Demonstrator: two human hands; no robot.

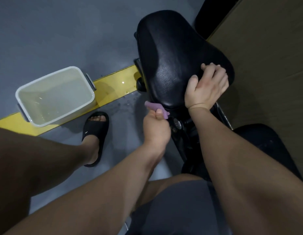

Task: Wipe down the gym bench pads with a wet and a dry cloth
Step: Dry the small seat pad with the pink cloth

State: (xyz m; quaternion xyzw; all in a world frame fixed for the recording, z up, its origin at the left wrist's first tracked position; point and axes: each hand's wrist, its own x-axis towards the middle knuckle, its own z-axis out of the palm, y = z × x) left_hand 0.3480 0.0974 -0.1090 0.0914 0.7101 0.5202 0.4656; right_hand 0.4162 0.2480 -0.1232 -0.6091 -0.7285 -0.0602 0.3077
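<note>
evidently the wet pass is under way: the left hand (pixel 155 123) is clenched round a purple cloth (pixel 155 108), which is pinched under the thumb and brought against the near lower edge of the black seat pad (pixel 171 53), just above the bench's hinge hardware (pixel 177 124). the right hand (pixel 206 87) is laid on the pad's near right corner with the fingers bent; whether the edge is gripped or the pad merely steadied cannot be told. a sheen is seen on the pad's top, which may be dampness or only reflected light, so how much has been wiped is not settled. a second black pad (pixel 269 143) is seen at the lower right, and nothing can be said of its state. beyond the left hand, droplets (pixel 128 100) are scattered on the grey floor (pixel 54 39) beside a yellow line (pixel 113 83), and a white tub (pixel 45 78) holding water is set across that line, well apart from the bench. no dry cloth is in view, so the drying pass is judged to be left.
</note>
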